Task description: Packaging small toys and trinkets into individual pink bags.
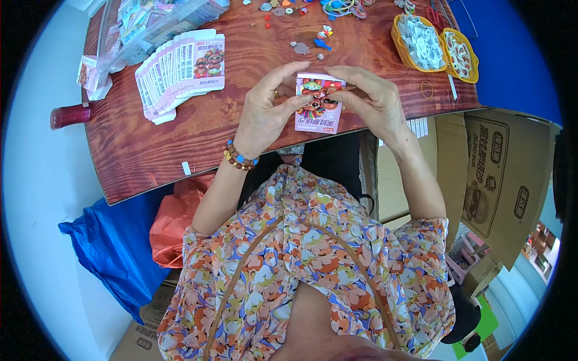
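Both of my hands hold a small pink printed carton [316, 119] at the table's near edge. My left hand [269, 114] grips its left side, the thumb lying on the front face. From the other side, my right hand [374, 103] presses its thumb on the same face, fingers curled behind the top edge. Cartoon figures decorate the front. Whether the carton is flat or opened out is hard to tell. Left of my hands, a fanned stack of matching pink cartons [180, 71] lies on the wooden table [241, 141].
A clear plastic bin [162, 36] of small packets stands far left, near a dark red jar [71, 117]. Two yellow baskets [462, 57] of small pieces sit far right beside red scissors [436, 18]. Small trinkets [323, 44] lie beyond my hands. A cardboard box [506, 180] stands right.
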Demonstrator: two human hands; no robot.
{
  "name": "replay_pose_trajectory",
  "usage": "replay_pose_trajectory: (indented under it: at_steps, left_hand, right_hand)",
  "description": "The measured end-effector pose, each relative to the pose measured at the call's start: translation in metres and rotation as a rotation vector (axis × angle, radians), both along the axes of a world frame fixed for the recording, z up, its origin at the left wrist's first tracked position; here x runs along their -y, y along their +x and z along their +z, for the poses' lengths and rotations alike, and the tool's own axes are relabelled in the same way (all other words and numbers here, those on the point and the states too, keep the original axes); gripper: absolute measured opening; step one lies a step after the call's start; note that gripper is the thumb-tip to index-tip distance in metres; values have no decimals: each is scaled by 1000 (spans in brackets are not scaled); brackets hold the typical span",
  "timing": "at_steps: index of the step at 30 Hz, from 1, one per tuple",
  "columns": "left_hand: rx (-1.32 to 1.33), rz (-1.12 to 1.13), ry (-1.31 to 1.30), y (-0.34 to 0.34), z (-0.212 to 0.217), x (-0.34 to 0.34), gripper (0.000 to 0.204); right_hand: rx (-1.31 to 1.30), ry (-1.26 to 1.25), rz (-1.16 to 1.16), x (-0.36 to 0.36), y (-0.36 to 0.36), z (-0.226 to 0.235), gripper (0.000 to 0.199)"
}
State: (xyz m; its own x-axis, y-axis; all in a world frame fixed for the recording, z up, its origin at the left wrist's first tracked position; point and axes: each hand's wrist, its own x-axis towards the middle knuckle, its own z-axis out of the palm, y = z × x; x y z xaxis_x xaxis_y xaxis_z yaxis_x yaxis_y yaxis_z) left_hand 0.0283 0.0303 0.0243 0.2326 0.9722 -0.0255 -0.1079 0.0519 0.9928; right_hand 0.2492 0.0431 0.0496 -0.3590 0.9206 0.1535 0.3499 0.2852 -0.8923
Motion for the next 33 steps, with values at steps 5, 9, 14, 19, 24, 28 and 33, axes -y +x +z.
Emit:
replay_pose_trajectory:
  at_steps: [5, 9, 14, 19, 24, 28, 33]
  left_hand:
    - [-106, -61, 143, 13, -1, 0, 39]
    - [-200, -17, 215, 23, 0, 0, 39]
    - [-64, -213, 95, 57, 14, 16, 54]
    - [-152, -208, 12, 68, -3, 5, 62]
    - [-325, -99, 34, 53, -15, -5, 58]
    - [-476, 11, 56, 24, -7, -6, 59]
    - [-739, 190, 133, -14, -6, -9, 56]
  right_hand:
    - [4, 149, 149, -4, 24, -3, 27]
    - [-442, -307, -101, 22, 17, -7, 39]
    - [-468, -487, -297, 83, 72, -19, 22]
    - [-408, -471, -963, 124, 245, -70, 27]
    - [508, -453, -1086, 108, 360, -198, 35]
    - [920, -687, -1207, 56, 378, -247, 57]
    - [915, -637, -967, 39, 390, -327, 41]
